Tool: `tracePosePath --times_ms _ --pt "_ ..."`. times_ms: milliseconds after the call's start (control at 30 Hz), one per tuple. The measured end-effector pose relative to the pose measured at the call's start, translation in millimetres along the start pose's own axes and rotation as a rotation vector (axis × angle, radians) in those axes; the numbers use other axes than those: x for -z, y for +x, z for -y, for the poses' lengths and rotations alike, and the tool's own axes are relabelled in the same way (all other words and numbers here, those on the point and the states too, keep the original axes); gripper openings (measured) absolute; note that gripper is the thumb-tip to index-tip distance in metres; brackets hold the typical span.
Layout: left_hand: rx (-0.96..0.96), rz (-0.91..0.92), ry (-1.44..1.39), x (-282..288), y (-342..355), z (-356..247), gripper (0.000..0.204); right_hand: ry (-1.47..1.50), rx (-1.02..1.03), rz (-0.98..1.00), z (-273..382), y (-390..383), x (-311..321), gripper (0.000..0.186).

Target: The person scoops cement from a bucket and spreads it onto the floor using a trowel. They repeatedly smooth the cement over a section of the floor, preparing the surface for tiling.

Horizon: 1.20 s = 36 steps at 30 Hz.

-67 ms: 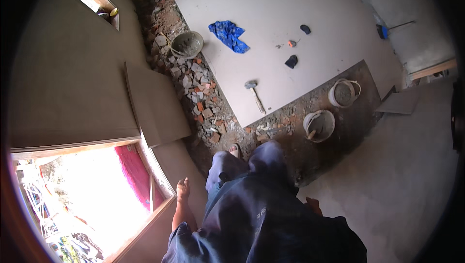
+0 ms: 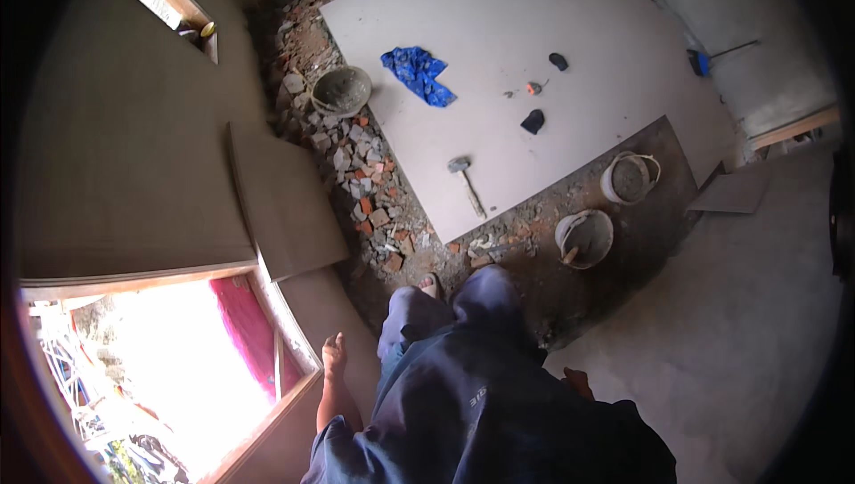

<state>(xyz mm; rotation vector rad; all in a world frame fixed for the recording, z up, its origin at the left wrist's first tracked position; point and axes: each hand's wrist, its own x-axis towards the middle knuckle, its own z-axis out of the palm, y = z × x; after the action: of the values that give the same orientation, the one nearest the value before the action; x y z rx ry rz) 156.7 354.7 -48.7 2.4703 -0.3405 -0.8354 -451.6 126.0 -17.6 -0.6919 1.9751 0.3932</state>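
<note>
My left hand hangs beside my left leg, near the wall and window frame, with loosely bent fingers and nothing visible in it. My right hand is at my right side, partly behind my dark shirt; its grip is unclear. Beyond my knees lies a large pale board bearing a hammer, a crumpled blue cloth, two dark pads and a small orange-ended object.
Broken brick rubble lines the board's left side, with a mortar pan. Two white buckets stand on dark ground at right. A leaning panel rests by the left wall above a bright window opening. A long-handled tool lies far right.
The whole scene sits slightly lower in the view, as from a small head movement. My hands stay at my sides, and the objects on the board are unchanged.
</note>
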Motion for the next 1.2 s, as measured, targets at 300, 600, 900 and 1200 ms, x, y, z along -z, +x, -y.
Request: tracePosePath --times_ms 300,600,900,1200 --pt "-0.027 0.103 0.099 -62 -27 22 0.033 0.18 0.585 -0.36 125 123 66 0.026" --pt "-0.099 0.087 0.233 -28 66 -32 0.045 0.386 0.125 -0.132 113 71 41 0.039" --pt "-0.163 0.092 0.074 -21 324 -204 0.041 -1.04 0.769 -0.193 -12 87 -34 0.034" --pt "0.005 -0.04 -0.287 -72 645 -287 0.053 -0.424 -0.038 -0.01 226 11 -108 0.03"
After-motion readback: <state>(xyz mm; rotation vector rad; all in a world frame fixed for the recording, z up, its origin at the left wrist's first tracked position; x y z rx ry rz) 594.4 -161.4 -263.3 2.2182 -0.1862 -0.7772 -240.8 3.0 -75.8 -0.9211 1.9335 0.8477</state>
